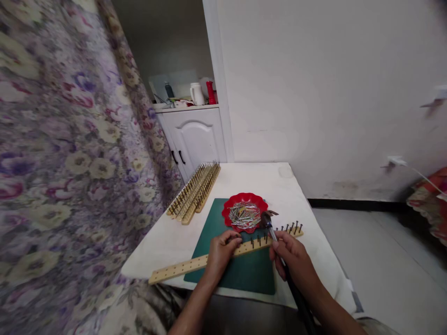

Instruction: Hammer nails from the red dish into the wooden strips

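Note:
My right hand [291, 255] is wrapped round the shaft of a claw hammer [273, 234], its dark head raised beside the red dish. Close by, my left hand [222, 249] rests over the middle of a light wooden strip [185, 267], thumb and fingers pinched together. Whatever they hold is too small to make out. Rows of small holes run along the strip's left part. Dark nails [259, 240] stand upright in its right part, some of them hidden behind the hammer and my right hand. The strip lies slantwise across a green cutting mat [240, 278].
A scalloped red dish [228, 203] full of loose nails [244, 215] stands at the mat's far edge. Several nail-studded wooden strips [195, 190] lie at the table's back left. The table [157, 253] has a white cover. A floral curtain [80, 153] hangs at left.

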The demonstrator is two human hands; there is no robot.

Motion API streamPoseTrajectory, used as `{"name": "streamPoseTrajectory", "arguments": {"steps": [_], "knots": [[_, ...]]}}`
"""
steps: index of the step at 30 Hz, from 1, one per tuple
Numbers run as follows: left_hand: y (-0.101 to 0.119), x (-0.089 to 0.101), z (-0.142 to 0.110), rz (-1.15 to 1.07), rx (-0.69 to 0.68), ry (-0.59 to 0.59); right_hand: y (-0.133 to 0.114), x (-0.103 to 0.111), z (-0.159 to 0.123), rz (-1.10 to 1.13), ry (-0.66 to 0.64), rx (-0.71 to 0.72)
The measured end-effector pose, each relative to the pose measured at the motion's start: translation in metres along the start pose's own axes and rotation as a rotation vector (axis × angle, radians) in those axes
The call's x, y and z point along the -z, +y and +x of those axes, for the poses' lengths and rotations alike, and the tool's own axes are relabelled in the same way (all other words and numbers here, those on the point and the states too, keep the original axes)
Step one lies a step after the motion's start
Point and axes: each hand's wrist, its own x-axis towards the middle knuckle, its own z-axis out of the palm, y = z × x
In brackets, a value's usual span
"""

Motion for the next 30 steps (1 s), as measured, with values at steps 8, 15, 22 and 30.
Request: {"name": "streamPoseTrajectory", "arguments": {"steps": [8, 15, 22, 30], "knots": [[-0.001, -0.012, -0.002, 0.084, -0.055, 0.002, 0.004, 0.002, -0.002, 0.003, -0.016, -0.002], [-0.002, -0.012, -0.002, 0.172, -0.115, 0.009, 0.004, 0.001, -0.004, -0.007, -0.034, 0.003], [-0.002, -0.014, -0.003, 0.233, -0.166, 0.006, 0.006, -0.004, -0.003, -0.007, -0.066, -0.017], [-0.01, -0.018, -0.002, 0.237, -0.145, 0.041, 0.016, -0.017, -0.002, -0.041, -0.219, -0.045]]}}
